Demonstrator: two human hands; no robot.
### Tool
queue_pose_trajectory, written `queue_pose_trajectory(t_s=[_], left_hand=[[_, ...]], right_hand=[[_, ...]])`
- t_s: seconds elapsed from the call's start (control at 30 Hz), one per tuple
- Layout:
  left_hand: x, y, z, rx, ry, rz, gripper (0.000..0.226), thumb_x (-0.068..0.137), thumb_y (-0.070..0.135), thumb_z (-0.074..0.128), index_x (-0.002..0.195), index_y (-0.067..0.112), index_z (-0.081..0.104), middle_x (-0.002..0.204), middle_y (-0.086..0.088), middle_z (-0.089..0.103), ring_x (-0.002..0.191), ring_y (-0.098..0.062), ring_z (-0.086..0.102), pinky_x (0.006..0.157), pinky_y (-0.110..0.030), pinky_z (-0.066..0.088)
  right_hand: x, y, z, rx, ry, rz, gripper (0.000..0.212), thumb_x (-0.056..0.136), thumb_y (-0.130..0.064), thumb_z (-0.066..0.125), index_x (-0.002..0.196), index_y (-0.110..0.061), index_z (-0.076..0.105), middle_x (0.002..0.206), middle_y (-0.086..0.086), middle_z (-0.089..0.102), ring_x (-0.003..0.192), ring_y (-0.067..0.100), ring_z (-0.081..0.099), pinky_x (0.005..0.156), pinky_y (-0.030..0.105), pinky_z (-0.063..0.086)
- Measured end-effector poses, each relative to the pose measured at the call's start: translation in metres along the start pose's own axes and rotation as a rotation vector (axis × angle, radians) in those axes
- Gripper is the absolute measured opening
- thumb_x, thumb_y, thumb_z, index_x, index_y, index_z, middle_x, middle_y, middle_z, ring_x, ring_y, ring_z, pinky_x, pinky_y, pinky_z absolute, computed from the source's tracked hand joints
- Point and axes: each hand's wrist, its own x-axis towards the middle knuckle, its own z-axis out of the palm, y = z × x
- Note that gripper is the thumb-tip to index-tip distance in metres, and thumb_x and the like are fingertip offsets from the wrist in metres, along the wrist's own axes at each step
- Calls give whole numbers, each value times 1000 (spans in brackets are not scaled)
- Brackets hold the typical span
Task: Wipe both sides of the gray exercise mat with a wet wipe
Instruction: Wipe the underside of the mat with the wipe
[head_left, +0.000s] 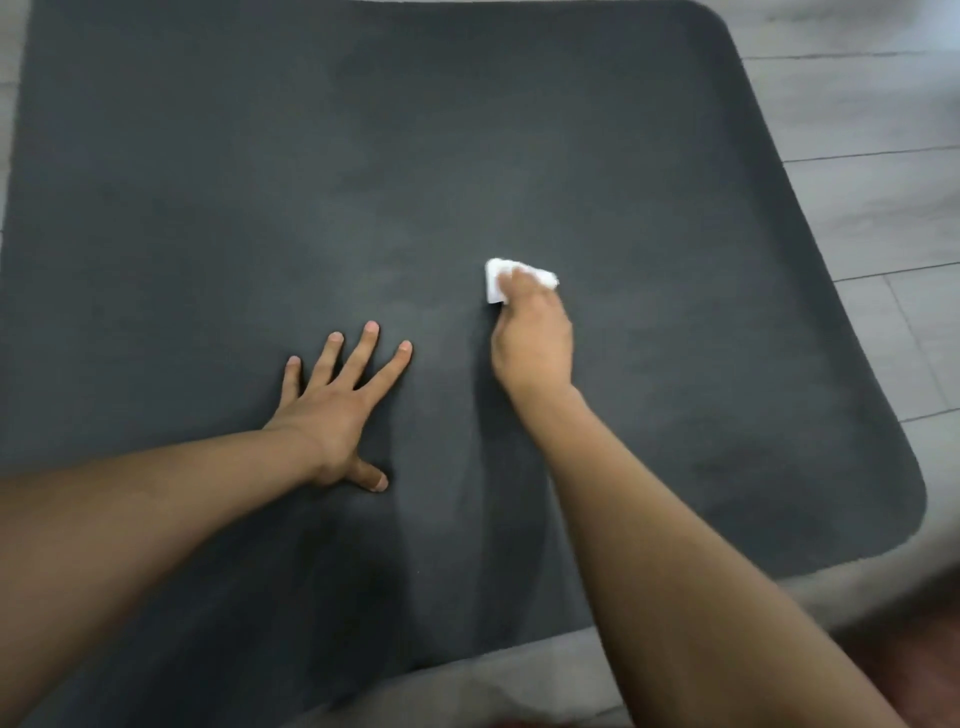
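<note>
Pressing wipe under rt fingers on mat.

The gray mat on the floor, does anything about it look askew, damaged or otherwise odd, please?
Nothing stands out: the mat lies flat on the floor, the left hand pressing it, the right hand wiping with the wet wipe.

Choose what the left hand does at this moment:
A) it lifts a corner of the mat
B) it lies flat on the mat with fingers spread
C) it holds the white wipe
B: the left hand rests open on the gray mat, fingers spread.
</note>
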Motion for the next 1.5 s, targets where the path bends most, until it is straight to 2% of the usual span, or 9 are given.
queue_pose_trajectory(t_s=[0.23, 0.37, 0.5, 0.63, 0.8, 0.93, 1.07, 1.2, 1.5], left_hand=[[-19, -6, 0, 26, 108, 79, 130, 71, 72, 76, 160, 41, -14, 168, 1, -24, 157, -30, -13, 125, -57, 3], [-39, -4, 21, 161, 292, 101, 100, 85, 71, 62, 163, 36, 8, 171, -8, 8, 155, -34, 17, 125, -53, 16], [-38, -10, 26, 200, 113, 109, 95, 95, 73, 37, 153, 39, -31, 165, -2, -32, 156, -31, -16, 126, -54, -3], [-34, -15, 11, 202, -89, 130, 130, 74, 84, 59, 146, 41, -41, 157, 0, -47, 151, -29, -31, 125, -55, -7], [-35, -10, 17, 274, -67, 90, 142, 70, 80, 68, 138, 39, -50, 153, -2, -52, 151, -33, -32, 125, -57, -8], [-35, -12, 18, 250, -54, 103, 141, 71, 80, 68, 141, 41, -48, 153, -1, -51, 151, -32, -31, 125, -56, -9], [-34, -12, 19, 239, -52, 104, 144, 68, 80, 71, 143, 41, -46, 155, 0, -49, 152, -32, -30, 125, -57, -7], [-30, -11, 20, 246, -44, 93, 147, 66, 77, 74, 144, 40, -45, 156, -1, -48, 151, -32, -30, 124, -57, -8], [-43, -1, 21, 260, 53, 45, 145, 66, 74, 78, 154, 37, -31, 166, -2, -30, 157, -30, -13, 127, -52, 3]], right_hand=[[-34, -33, 16, -60, -357, -482, 48, 92, -9, 43, 136, -23, 56, 142, -2, 53, 134, 17, 45, 109, 31, 35], [8, 51, -50, -109, -60, -157, 35, 92, -28, 42, 120, -33, 63, 129, -11, 60, 120, 11, 54, 102, 32, 43], [21, 73, -82, -110, 25, 219, 38, 78, -3, 34, 104, -18, 56, 113, -3, 59, 105, 24, 55, 78, 32, 44], [12, 32, -41, -45, 104, 250, 32, 90, -15, 33, 103, -20, 62, 103, -8, 60, 106, 24, 57, 77, 19, 43], [-56, -49, 39, -12, -248, -247, 55, 79, -5, 61, 134, -9, 56, 139, 7, 55, 131, 25, 47, 110, 31, 34], [-45, -25, 10, -35, -316, -461, 47, 92, -7, 43, 136, -18, 56, 144, 1, 51, 136, 18, 43, 110, 28, 30], [-12, 48, -58, -67, -66, -60, 31, 97, -27, 37, 117, -32, 61, 131, -15, 57, 116, 1, 50, 100, 23, 38], [-13, 65, -65, -58, 88, 144, 29, 87, -8, 37, 101, -19, 60, 115, -12, 57, 111, 13, 52, 92, 30, 45], [-95, -24, 25, -25, -208, -376, 48, 93, -8, 39, 137, -19, 56, 143, -1, 52, 136, 15, 42, 112, 27, 30]])
